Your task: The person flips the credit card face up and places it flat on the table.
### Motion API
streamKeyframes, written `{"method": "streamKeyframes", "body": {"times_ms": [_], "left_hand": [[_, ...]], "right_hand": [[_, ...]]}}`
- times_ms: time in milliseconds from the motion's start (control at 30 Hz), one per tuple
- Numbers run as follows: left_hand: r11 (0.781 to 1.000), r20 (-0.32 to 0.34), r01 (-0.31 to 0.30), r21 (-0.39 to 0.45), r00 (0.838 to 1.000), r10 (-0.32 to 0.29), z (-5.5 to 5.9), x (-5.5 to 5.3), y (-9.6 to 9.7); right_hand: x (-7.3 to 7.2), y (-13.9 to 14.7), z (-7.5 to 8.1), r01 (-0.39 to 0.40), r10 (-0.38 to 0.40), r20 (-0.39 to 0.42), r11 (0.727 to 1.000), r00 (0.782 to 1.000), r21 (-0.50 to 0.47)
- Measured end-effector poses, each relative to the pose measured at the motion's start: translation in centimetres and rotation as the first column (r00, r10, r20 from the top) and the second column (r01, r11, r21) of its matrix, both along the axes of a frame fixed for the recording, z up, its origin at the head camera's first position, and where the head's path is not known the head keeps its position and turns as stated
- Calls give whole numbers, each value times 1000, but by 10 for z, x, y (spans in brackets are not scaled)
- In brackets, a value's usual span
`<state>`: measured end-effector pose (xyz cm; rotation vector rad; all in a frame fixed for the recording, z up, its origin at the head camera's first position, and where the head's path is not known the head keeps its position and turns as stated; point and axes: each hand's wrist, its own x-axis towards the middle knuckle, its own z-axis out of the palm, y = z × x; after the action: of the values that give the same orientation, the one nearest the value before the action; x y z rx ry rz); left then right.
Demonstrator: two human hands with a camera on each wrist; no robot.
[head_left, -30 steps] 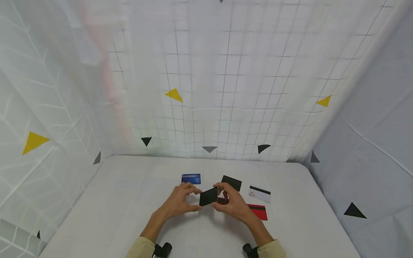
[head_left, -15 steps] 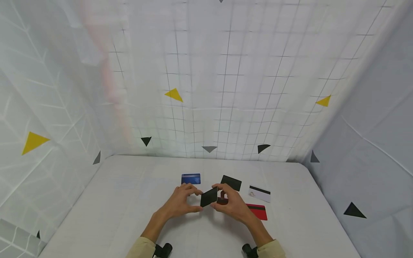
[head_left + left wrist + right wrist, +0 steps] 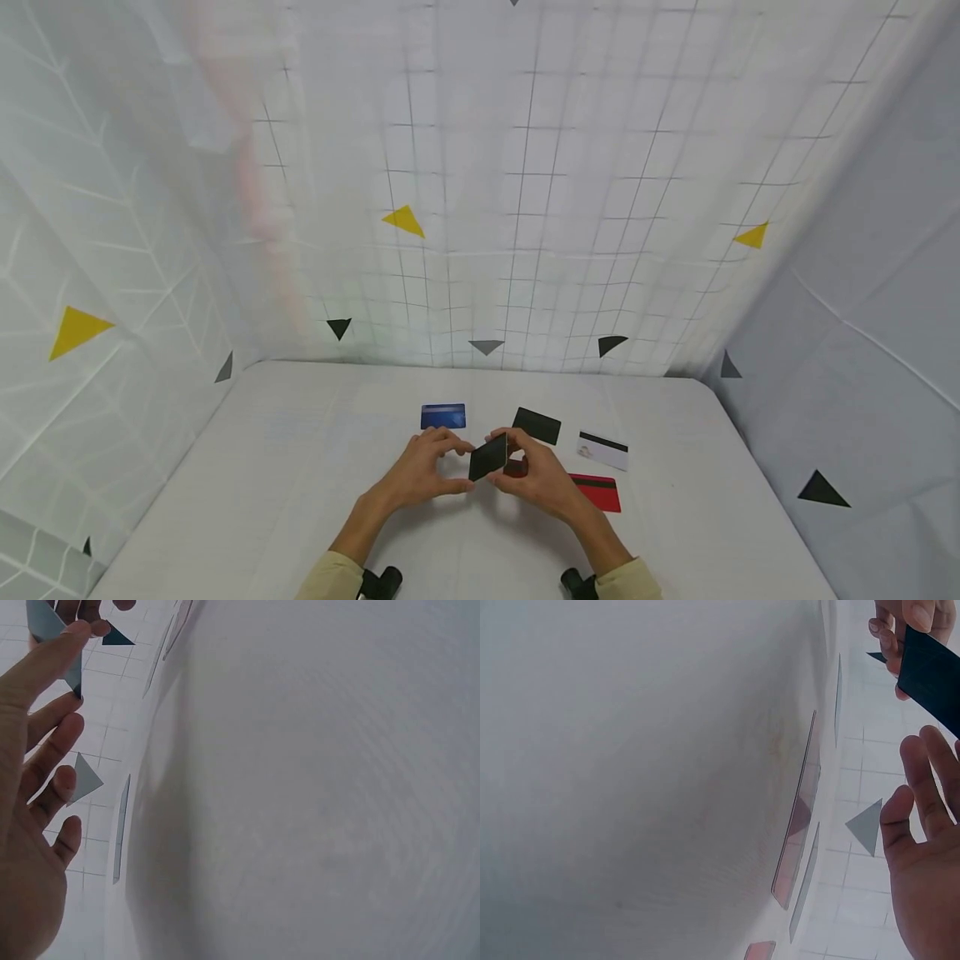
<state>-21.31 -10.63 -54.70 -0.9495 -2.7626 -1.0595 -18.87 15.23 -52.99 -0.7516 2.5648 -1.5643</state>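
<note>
A black card [image 3: 488, 457] is held up above the white table between both hands. My left hand [image 3: 411, 471] pinches its left side between thumb and fingertips. On the opposite side, the thumb and fingers of my right hand [image 3: 551, 482] grip the card's right edge. The card is tilted, its right end higher in the head view. In the right wrist view its dark face [image 3: 930, 679] shows plainly. A dark red card [image 3: 516, 467] lies behind the right hand, partly hidden by it. Part of a red card with a black stripe [image 3: 600, 493] shows beyond the right wrist.
On the table [image 3: 300, 467] lie a blue card [image 3: 443, 416] behind the left hand, another black card [image 3: 537, 426] behind the right hand, and a white card with a black stripe [image 3: 603, 451] farther right. A white gridded sheet [image 3: 480, 275] hangs behind the table.
The held black card has turned a little and looks narrower and more tilted. It and the left fingertips have shifted slightly right. The cards on the table have not moved.
</note>
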Motion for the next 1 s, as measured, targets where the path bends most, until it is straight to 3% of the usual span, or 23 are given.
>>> {"method": "streamKeyframes", "body": {"times_ms": [267,1000], "left_hand": [[1000,-10,7,-10,1000,-7,-2,-1,0],[999,19,26,-25,999,-26,6,1,4]], "right_hand": [[0,0,0,-27,28,5,1000,1000,-13],[0,-2,2,-28,29,10,998,1000,-51]]}}
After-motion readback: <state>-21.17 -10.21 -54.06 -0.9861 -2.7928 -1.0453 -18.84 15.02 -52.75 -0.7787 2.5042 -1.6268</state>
